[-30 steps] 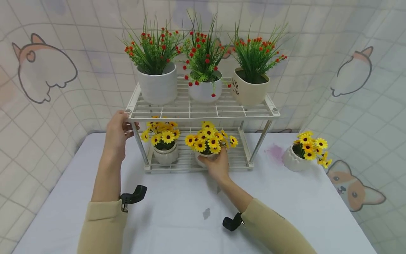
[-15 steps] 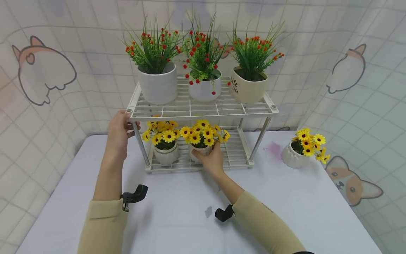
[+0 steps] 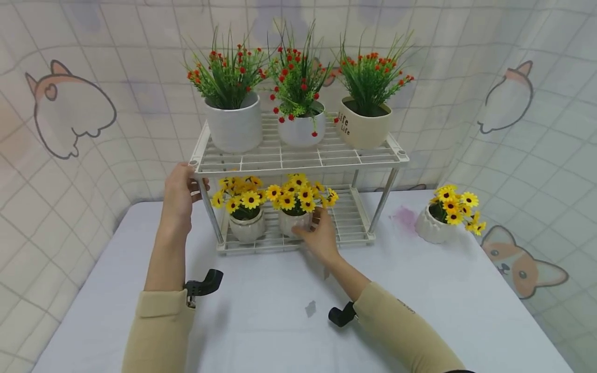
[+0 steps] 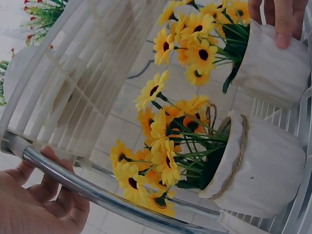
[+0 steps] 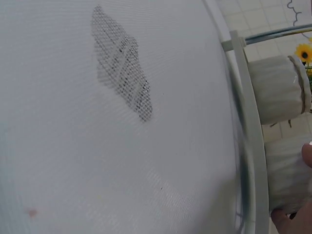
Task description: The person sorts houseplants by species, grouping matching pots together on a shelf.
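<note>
In the head view my left hand (image 3: 178, 199) grips the front left corner of a white two-tier wire rack (image 3: 298, 168). The left wrist view shows its fingers curled behind the rack's metal post (image 4: 97, 187). My right hand (image 3: 322, 235) is at a white pot of yellow artificial sunflowers (image 3: 295, 223) in the middle of the lower shelf. Its thumb lies on the pot's front and its fingers curve by the right side, with a small gap showing. Left of it stands a similar sunflower pot (image 3: 247, 228) with twine round its neck.
Three larger pots with red-flowered grass stand on the top shelf: a white pot (image 3: 234, 127), a smaller white pot (image 3: 302, 127) and a cream pot (image 3: 364, 127). Another sunflower pot (image 3: 436, 225) leans on the white tabletop (image 3: 261, 311) at the right, near a pink stain (image 3: 404, 220).
The middle sunflower pot has moved left along the lower shelf, closer to the left pot. My right hand went with it, then its fingers loosened slightly. My left hand stays at the rack corner.
</note>
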Available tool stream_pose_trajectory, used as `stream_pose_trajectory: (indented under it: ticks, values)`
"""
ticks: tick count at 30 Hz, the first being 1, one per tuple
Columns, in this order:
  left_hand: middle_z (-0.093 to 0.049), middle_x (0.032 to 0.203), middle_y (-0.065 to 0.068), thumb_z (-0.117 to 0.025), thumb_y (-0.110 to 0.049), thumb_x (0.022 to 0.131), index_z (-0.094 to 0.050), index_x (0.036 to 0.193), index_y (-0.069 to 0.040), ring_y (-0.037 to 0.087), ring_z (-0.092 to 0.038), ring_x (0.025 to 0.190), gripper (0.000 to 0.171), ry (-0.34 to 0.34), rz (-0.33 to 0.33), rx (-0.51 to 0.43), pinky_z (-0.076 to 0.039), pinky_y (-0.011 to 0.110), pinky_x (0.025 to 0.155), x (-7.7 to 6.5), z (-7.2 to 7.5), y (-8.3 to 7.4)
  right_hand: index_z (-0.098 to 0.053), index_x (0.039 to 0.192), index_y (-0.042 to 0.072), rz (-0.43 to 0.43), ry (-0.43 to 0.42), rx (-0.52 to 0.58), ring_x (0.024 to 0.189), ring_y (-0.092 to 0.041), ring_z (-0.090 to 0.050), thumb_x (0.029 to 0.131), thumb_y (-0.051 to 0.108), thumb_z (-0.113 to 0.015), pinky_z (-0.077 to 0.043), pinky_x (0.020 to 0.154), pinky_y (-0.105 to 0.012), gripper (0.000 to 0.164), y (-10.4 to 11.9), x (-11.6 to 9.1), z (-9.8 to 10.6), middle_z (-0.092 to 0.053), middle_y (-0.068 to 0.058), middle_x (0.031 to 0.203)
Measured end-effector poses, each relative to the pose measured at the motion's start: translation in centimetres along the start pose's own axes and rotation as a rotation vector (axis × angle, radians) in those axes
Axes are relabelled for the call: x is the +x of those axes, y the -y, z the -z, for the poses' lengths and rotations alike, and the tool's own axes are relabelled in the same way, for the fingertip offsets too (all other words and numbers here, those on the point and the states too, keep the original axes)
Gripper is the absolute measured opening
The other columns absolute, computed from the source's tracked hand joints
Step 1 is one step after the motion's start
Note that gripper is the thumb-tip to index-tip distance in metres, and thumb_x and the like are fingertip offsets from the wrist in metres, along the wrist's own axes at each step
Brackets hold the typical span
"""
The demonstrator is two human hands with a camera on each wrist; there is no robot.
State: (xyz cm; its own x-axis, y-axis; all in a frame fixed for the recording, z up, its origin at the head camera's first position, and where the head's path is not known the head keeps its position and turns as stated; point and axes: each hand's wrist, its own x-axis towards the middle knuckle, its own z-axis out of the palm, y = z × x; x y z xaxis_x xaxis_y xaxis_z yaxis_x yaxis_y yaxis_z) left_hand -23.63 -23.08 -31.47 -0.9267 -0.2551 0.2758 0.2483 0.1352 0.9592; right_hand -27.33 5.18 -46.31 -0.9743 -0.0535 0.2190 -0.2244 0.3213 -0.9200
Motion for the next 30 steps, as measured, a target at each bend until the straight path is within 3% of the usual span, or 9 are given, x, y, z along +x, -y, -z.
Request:
stream_pose_trajectory:
  ticks: [9,17,23,30]
  values:
    - [-0.056,0.097,0.012,-0.03,-0.032,0.106,-0.055,0.114,-0.008,0.025,-0.054,0.09,0.036,0.009,0.0,0.012,-0.043,0.041,0.084,0.1,0.1,0.3,-0.039,0.143,-0.006,-0.033,0.058,0.02,0.131,-0.039,-0.05,0.092,0.012,-0.077,-0.044,0.107,-0.047,0.066,0.2,-0.8,0.8,-0.048,-0.025,0.141]
    - [-0.057,0.095,0.011,-0.032,-0.031,0.106,-0.057,0.109,-0.011,0.027,-0.056,0.089,0.032,-0.011,-0.004,0.013,-0.045,0.04,0.083,0.1,0.2,0.1,-0.055,0.133,-0.003,-0.105,0.124,-0.021,0.121,-0.036,-0.057,0.094,0.014,-0.076,-0.051,0.095,-0.041,0.048,0.0,-2.7,5.4,-0.059,-0.023,0.132]
    - [-0.056,0.097,0.013,-0.032,-0.031,0.106,-0.057,0.111,-0.011,0.027,-0.055,0.091,0.032,-0.005,0.005,0.001,-0.044,0.04,0.084,0.1,0.0,-0.1,-0.062,0.122,-0.006,-0.132,0.018,-0.018,0.103,-0.023,-0.063,0.098,0.012,-0.071,-0.051,0.078,-0.023,0.031,-1.4,-3.8,10.7,-0.067,-0.019,0.116]
    - [-0.055,0.097,0.01,-0.031,-0.033,0.106,-0.056,0.112,-0.01,0.027,-0.055,0.092,0.034,-0.017,0.009,0.022,-0.044,0.039,0.085,0.0,0.0,-0.1,-0.06,0.125,-0.005,-0.253,-0.148,-0.028,0.087,-0.003,-0.059,0.101,0.018,-0.067,-0.05,0.072,-0.021,0.034,-3.0,-4.6,16.2,-0.068,-0.01,0.109]
